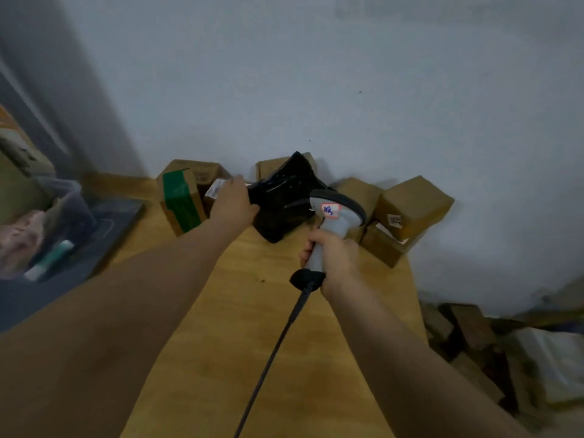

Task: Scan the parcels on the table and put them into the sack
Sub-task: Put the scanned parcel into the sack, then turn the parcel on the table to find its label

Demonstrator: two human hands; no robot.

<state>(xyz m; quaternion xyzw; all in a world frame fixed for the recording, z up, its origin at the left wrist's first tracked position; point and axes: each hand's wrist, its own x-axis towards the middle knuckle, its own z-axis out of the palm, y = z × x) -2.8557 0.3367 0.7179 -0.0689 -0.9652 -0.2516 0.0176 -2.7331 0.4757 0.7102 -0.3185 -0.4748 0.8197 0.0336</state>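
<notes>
Right grip [335, 257] clenched the handle of a grey handheld barcode scanner [331, 227], aimed at a glossy black plastic-wrapped parcel [284, 200] just ahead. Left grip [234, 203] lay on that parcel's left end; whether it clasped could not be told. Little looked done: a green-taped cardboard box [183, 197] left of it and plain brown cardboard boxes [414, 200] right of the scanner crowded the wooden desk [221, 358]. No sack showed.
</notes>
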